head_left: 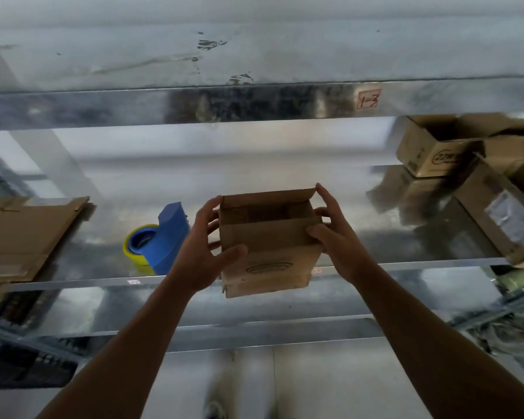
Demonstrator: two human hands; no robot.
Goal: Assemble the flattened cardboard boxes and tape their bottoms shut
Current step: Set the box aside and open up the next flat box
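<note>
Left grip (pixel 208 251) and right grip (pixel 333 237) clasp box (pixel 266 241) over shelf (pixel 73 269) front edge — keep walls square, press flaps flush before tape (pixel 156 240).

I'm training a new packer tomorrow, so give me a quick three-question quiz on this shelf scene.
1. True or false: the left hand and the right hand both grip the small box.
2. Which item lies on the shelf, to the left of the held box? A: scissors. B: blue tape dispenser. C: marker pen.
3. Fill in: the flattened cardboard lies at the shelf's ___ end.

Key: 1 true; 2 B; 3 left.
</note>
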